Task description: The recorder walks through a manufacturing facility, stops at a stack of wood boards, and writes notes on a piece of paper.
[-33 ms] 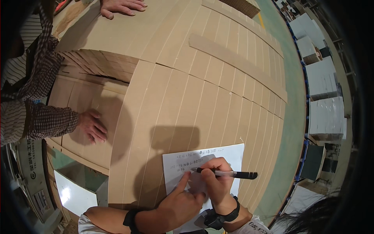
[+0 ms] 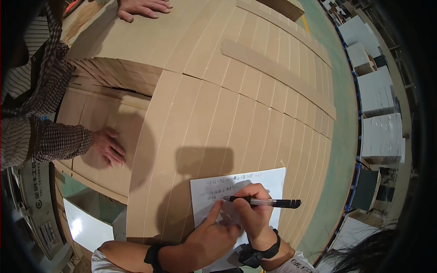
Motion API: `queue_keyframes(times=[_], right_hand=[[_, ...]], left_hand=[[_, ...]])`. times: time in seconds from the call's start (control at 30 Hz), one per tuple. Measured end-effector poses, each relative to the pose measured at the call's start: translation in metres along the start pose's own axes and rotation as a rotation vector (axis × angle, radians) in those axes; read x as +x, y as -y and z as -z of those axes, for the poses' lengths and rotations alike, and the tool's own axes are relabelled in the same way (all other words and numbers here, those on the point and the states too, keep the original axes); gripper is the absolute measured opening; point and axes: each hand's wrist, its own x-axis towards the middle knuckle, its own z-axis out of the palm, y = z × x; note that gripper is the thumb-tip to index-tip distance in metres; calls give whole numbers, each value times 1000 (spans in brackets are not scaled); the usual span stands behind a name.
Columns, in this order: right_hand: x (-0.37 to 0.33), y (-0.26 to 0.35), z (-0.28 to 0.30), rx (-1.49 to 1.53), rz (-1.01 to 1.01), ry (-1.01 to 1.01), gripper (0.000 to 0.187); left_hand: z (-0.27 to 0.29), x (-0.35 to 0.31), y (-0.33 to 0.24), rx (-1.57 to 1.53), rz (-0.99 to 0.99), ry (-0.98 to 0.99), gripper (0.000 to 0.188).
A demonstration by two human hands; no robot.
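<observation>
A white sheet of paper with handwritten lines lies on the brown boards in front of me. My right hand is closed round a black-and-clear pen. The pen's tip is at the end of the written lines. My left hand rests on the sheet with its index finger stretched out, the fingertip close to the pen tip. Its other fingers are partly curled, and I see nothing in them. Both wrists wear dark bands. The lower part of the sheet is partly covered by my hands.
Stacked strip boards fill the middle, with a loose strip on top. At the left, a co-worker's hand rests on lower boards; the other hand lies on the far stack. White stacks stand across the green floor.
</observation>
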Motion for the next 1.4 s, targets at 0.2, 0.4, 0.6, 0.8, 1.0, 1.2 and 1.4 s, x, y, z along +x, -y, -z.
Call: queue_keyframes(times=[0.2, 0.4, 0.6, 0.8, 1.0, 1.2, 1.4], right_hand=[[1, -8, -5, -17, -23, -40, 19], [-4, -11, -2, -197, 134, -63, 22], [-2, -15, -1, -219, 206, -42, 20], [-2, -15, 1, -251, 166, -62, 20], [-3, -11, 0, -253, 119, -66, 21], [-1, -4, -6, -267, 96, -55, 15], [0, -9, -3, -229, 113, 8, 12]], left_hand=[[-8, -2, 3, -94, -5, -118, 8], [-4, -1, 2, -65, -7, -98, 7], [-8, -2, 2, -18, -7, -111, 8], [-11, -1, 0, -68, 11, -139, 8], [-9, -2, 0, -32, 3, -145, 8], [-11, -2, 0, -47, 7, -142, 8], [-15, -1, -2, -32, 15, -186, 9]])
